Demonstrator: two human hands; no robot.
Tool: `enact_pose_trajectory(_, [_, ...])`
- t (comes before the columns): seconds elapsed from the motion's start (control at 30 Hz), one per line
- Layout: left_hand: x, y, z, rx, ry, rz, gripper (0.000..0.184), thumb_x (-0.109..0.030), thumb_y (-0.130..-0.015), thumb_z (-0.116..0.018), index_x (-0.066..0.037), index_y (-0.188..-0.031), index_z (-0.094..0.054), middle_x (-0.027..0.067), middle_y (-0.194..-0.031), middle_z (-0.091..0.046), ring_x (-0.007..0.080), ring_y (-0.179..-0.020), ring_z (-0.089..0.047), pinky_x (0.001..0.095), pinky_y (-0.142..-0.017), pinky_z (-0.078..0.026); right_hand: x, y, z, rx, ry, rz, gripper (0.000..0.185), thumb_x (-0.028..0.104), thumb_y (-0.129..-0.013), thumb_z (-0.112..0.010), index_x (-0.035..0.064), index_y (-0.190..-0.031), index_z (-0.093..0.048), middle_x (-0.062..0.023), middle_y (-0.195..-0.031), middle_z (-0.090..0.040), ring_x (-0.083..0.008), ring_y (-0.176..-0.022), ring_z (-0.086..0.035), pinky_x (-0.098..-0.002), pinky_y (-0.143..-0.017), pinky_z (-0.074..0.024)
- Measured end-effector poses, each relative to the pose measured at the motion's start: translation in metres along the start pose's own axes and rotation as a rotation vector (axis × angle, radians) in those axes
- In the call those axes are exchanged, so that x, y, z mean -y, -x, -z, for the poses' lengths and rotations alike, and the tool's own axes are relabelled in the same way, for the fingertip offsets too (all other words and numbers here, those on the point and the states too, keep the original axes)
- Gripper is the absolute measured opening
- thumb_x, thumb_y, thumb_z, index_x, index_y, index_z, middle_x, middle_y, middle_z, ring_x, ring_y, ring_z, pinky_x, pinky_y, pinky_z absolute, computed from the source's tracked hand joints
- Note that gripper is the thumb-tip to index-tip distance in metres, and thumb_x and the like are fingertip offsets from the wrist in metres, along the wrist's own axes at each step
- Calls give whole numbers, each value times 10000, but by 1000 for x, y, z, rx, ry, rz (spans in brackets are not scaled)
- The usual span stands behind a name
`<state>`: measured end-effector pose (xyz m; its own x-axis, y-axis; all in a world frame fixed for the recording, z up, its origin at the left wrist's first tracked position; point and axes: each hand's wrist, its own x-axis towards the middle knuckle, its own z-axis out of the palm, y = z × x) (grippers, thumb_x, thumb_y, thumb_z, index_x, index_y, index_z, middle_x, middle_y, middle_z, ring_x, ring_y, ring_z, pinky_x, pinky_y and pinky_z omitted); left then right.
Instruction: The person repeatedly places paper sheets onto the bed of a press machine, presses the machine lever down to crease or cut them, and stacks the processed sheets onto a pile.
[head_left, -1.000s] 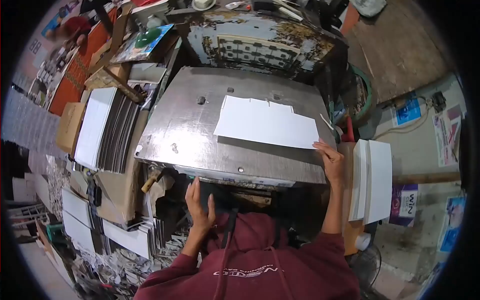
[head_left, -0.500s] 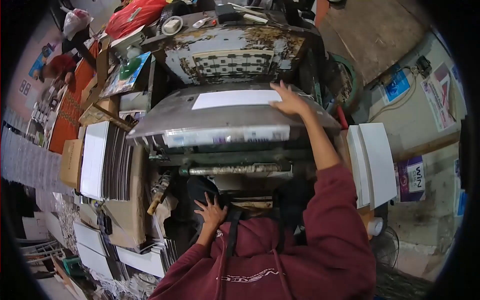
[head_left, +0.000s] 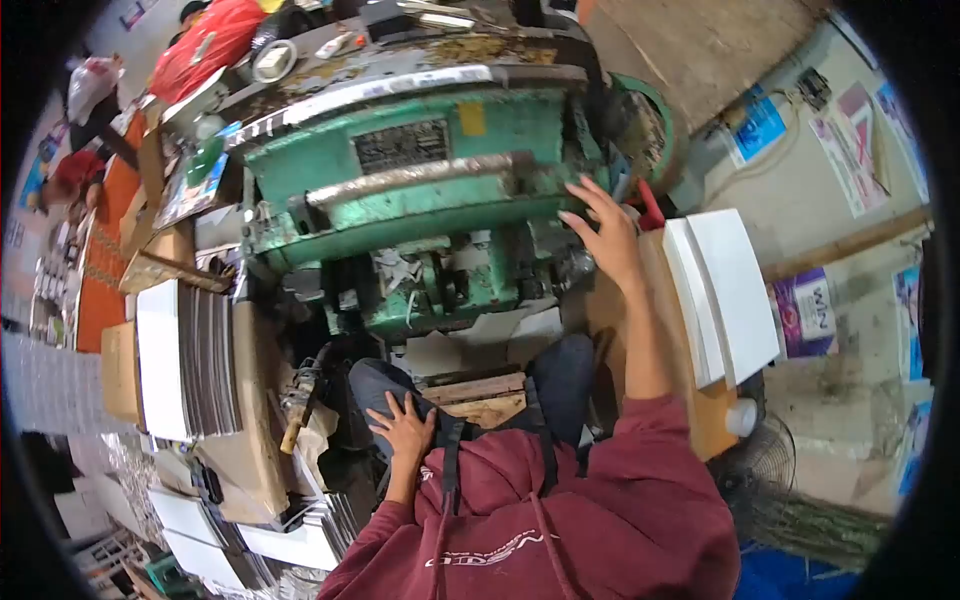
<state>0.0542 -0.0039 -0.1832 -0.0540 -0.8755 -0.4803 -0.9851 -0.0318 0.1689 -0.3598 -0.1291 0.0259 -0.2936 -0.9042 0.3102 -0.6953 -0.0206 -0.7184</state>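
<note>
In the head view, a big green metal machine (head_left: 430,208) is seen at the far middle, past the knees; a long silver-grey bar (head_left: 415,179) is set across its front, and a dark oblong plate (head_left: 402,147) and a yellow square sticker (head_left: 472,119) are seen above the bar; the right hand (head_left: 605,235) is held up at the right end of the machine, with its fingers bent a little and spread apart; nothing is held in it; whether the machine is touched by its fingertips cannot be told; the left hand (head_left: 402,425) is laid flat, fingers spread, on a leg of the dark blue trousers (head_left: 560,380), and nothing is held there.

Bits of torn grey and white card (head_left: 535,330) are seen low down, between the machine and the knees; just to the right of the right hand, a bright red handle (head_left: 651,206) is seen; more to the right, a pile of thick white boards (head_left: 735,300) is stood up, with a purple and white box (head_left: 805,312) beyond it; on the left, a tall row of white and grey boards (head_left: 165,360) is stood on edge; at the far left, a big red plastic bag (head_left: 210,52) is seen.
</note>
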Motion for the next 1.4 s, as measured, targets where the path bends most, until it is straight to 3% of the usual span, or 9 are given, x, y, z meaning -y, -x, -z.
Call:
enact_pose_trajectory(0.13, [6,-8,-8,-188,37,-105,755,-543,-900,-529,-61,-1463,-384,242,-1541,-267,451,-1463,-53,657,-1121,-13,-64,97,81,-299,425,-325,413,233,-891,-679,18,-1237,-608,-193,-1264,-604,-354,-1111,-603,-391,-928,-485])
enact_pose_trajectory(0.33, [-4,-27,-7,-81,-58,-133,788,-558,-892,-538,-86,-1490,-335,235,-1535,-291,425,-1468,-85,646,-1128,-27,-76,221,201,-386,1106,-785,454,208,-798,-758,4,-1165,-588,-174,-1121,-602,-355,-1056,-578,-439,-888,-466])
enact_pose_trajectory(0.53, [-7,-68,-18,-27,-19,-305,765,-511,-900,-567,-70,-1482,-337,238,-1525,-309,425,-1466,-107,607,-1143,-116,-101,256,227,-259,908,-517,435,164,-716,-815,-14,-1052,-604,-165,-984,-614,-348,-945,-593,-406,-858,-478])
enact_pose_trajectory(0.83, [-84,-65,66,130,423,-639,638,-431,-945,-573,-27,-1419,-430,263,-1436,-431,465,-1384,-308,455,-1125,-300,-114,247,288,-76,228,-931,422,206,-736,-833,-32,-1046,-675,-66,-878,-663,-163,-750,-585,-291,-679,-466])
enact_pose_trajectory(1.07, [-137,-19,255,171,690,-981,503,-254,-965,-584,-66,-1416,-465,160,-1424,-505,289,-1329,-469,372,-1082,-362,-106,261,282,-126,351,-771,259,219,-871,-715,18,-1031,-689,-36,-828,-668,-92,-672,-571,-255,-570,-448])
enact_pose_trajectory(1.13, [-137,-27,300,22,749,-1039,471,-239,-961,-587,-52,-1385,-504,142,-1384,-551,268,-1307,-495,376,-1090,-354,-67,248,263,-425,474,-838,263,214,-936,-628,-9,-1069,-670,-98,-874,-664,-184,-791,-638,-283,-671,-481])
enact_pose_trajectory(1.2, [-129,-56,329,-168,754,-930,433,-211,-981,-534,-46,-1381,-513,100,-1381,-560,215,-1299,-490,360,-1091,-346,-102,264,273,-647,868,-263,252,171,-987,-534,-13,-1104,-660,-145,-979,-693,-216,-919,-663,-298,-805,-501])
enact_pose_trajectory(1.23, [-125,-87,332,-300,709,-951,441,-220,-986,-532,-48,-1390,-498,104,-1402,-541,207,-1309,-479,344,-1086,-346,-80,250,268,-739,760,-344,243,126,-992,-517,-20,-1125,-657,-157,-1079,-696,-229,-1006,-653,-321,-886,-498])
enact_pose_trajectory(1.4, [-75,-191,260,-158,-212,-591,786,-644,-920,-446,-133,-1504,-323,191,-1526,-339,399,-1402,-318,528,-1161,-200,-16,170,229,-604,254,-242,248,79,-990,-512,-52,-1127,-671,-127,-1241,-644,-192,-1143,-586,-295,-968,-479])
